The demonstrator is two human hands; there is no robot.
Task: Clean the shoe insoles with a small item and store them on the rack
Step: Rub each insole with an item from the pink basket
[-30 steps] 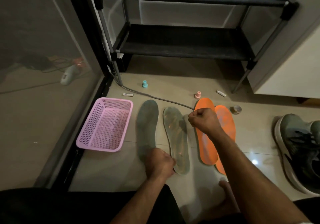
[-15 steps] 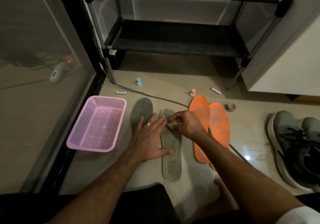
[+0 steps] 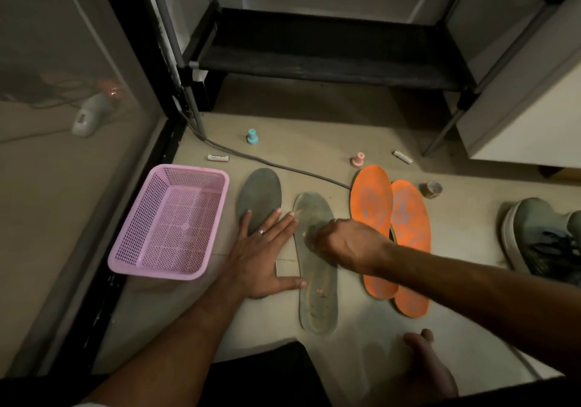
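Since half a second ago the right hand [image 3: 349, 245] has slid lower on the grey insole [image 3: 317, 268], which lies flat on the floor between the darker grey insole [image 3: 259, 197] and the orange insoles [image 3: 390, 218]. Its fingers are curled, seemingly round a small cleaning item hidden from view. The left hand [image 3: 262, 256] lies flat with fingers spread, thumb touching the insole's edge. To scrub well, pin the insole firmly and work in short strokes toward the heel. The rack [image 3: 330, 51] stands beyond, a pink basket [image 3: 169, 224] at left.
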